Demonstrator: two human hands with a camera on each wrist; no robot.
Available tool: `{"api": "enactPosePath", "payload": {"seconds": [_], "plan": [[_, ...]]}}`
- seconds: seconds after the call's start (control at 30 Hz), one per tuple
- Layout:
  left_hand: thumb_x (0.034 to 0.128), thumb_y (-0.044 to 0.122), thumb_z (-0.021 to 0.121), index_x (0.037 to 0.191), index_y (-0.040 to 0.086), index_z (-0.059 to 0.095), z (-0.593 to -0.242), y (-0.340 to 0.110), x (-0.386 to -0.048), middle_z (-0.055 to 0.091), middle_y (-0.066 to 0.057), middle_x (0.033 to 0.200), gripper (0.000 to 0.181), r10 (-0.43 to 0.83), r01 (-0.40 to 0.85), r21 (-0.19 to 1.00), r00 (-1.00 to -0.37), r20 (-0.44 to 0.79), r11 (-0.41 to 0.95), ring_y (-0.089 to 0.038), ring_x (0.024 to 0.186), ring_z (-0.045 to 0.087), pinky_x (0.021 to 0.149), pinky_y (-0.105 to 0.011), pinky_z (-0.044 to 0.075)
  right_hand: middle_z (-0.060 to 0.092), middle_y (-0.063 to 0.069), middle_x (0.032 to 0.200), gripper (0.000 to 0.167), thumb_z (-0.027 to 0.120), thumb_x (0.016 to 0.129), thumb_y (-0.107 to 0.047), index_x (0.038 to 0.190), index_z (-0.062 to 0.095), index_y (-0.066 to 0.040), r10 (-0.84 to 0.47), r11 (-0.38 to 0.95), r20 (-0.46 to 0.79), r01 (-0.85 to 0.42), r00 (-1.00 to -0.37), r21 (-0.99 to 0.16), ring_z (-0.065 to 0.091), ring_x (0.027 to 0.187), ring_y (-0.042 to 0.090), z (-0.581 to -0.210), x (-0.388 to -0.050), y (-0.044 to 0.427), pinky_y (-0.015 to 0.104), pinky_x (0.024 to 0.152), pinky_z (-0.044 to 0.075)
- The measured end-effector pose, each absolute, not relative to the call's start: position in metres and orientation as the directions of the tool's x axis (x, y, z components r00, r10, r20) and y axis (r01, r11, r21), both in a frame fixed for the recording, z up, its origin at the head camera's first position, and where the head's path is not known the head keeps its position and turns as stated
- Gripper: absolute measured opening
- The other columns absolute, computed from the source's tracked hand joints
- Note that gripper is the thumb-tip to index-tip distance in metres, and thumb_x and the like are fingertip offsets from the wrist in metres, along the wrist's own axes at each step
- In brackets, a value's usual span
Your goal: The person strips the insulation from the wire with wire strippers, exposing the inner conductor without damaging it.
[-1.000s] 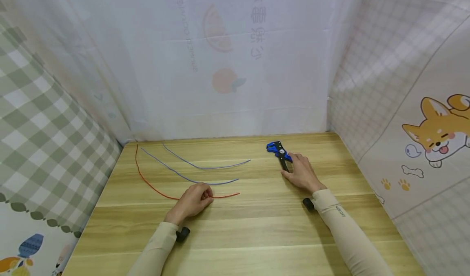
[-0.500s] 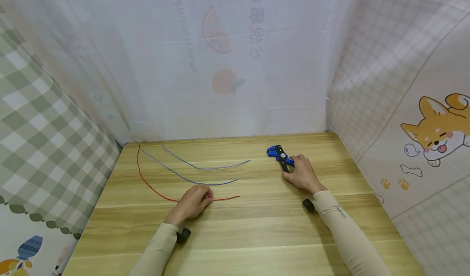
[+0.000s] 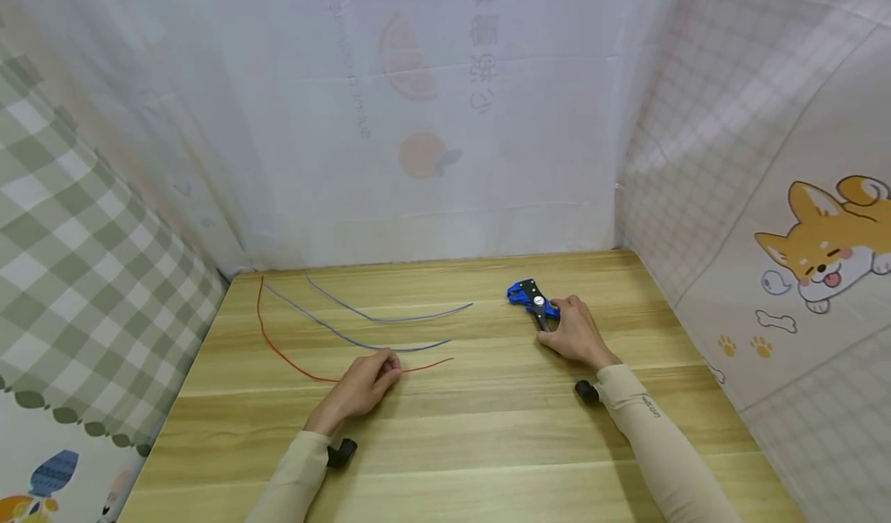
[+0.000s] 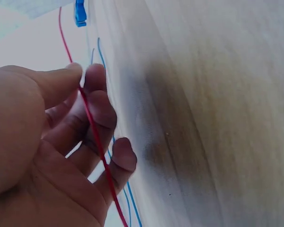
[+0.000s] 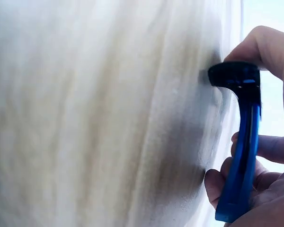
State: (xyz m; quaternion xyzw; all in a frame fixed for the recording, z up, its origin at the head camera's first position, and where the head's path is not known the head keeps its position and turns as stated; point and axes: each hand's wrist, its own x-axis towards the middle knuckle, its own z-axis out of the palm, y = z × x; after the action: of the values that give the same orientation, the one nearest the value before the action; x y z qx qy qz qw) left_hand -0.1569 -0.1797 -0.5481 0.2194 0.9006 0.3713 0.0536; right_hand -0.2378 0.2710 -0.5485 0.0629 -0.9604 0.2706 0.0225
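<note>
In the head view my left hand [image 3: 358,386] is low over the left middle of the table, pinching a thin red wire [image 3: 278,350] near its right end. The left wrist view shows the red wire [image 4: 97,137] between thumb and index fingertip, running down across the other fingers. My right hand [image 3: 576,333] grips the handles of a blue and black wire stripper [image 3: 537,302], whose head points to the back left. Seen from the right wrist, the stripper's handle [image 5: 244,151] lies between thumb and fingers; its head is out of that view.
Two blue wires lie curved on the wooden table [image 3: 459,446] behind the red one: a farther wire [image 3: 411,319] and a nearer wire [image 3: 323,323]. Printed cloth hangs along the back [image 3: 515,198], the left side [image 3: 83,221] and the right side [image 3: 724,260].
The stripper has shifted slightly toward me in my right hand. The short end of the red wire dipped, then rose a little, while my left hand stayed almost in place.
</note>
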Motion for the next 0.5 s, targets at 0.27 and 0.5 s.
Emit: {"api": "enactPosePath", "payload": {"seconds": [0.27,0.5], "plan": [[0.1115,0.007,0.070,0.106,0.007,0.071,-0.547,-0.178,-0.153,0.074,-0.004,0.088,0.005,0.344,0.372,0.746,-0.917,0.203,0.552,0.000,0.081,0.061,0.074,-0.022,0.055,0.054,0.029,0.133,0.086,0.084,0.086,-0.021,0.156,0.053,0.018,-0.085,0.806,0.027,-0.084,-0.996,-0.586,0.053,0.109,0.037,-0.547,-0.235,0.272,0.041,0.092,0.046],[0.1102,0.008,0.073,0.110,0.003,0.074,-0.535,-0.175,-0.154,0.075,0.001,0.086,0.005,0.269,0.384,0.739,-0.922,0.277,0.554,0.001,0.078,0.061,0.070,-0.021,0.053,0.054,0.027,0.134,0.078,0.086,0.091,-0.020,0.154,0.055,0.015,-0.045,0.747,0.059,-0.073,-0.997,-0.661,0.053,0.114,0.038,-0.536,-0.229,0.270,0.050,0.101,0.047]]}}
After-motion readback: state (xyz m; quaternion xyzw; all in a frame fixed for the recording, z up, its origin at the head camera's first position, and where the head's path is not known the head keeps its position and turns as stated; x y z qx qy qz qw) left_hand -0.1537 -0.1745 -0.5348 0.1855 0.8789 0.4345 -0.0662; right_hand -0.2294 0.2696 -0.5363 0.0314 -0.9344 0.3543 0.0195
